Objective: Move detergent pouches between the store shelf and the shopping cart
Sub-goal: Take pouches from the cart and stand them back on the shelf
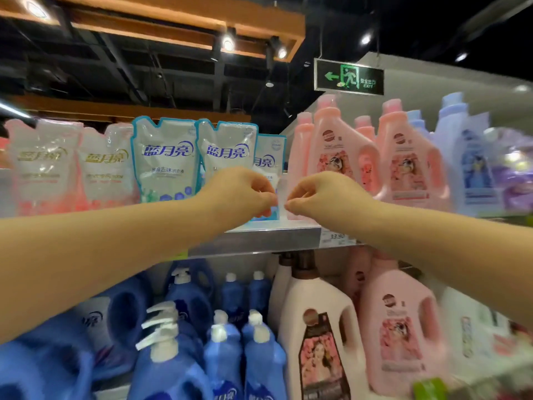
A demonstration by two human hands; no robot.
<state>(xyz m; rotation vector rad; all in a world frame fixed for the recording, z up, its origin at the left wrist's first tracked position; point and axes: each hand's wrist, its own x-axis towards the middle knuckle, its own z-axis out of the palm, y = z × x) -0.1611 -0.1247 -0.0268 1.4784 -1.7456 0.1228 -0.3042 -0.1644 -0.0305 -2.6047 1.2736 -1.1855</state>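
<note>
Three blue-trimmed detergent pouches [164, 160] on the shelf [268, 238], two pink pouches [43, 166] alongside, left hand [239, 194] and right hand [323, 194] pinching one clear strip [281, 186], fingertips clamped on it.

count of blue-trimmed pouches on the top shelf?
3. Left pouch and middle pouch stand side by side; right pouch sits farther back, next to the pink bottles, partly behind the left hand. More may hide behind them.

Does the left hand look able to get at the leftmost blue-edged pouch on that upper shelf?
Probably yes: the leftmost blue-edged pouch stands at the shelf front with nothing before it, just beside the left hand.
</note>
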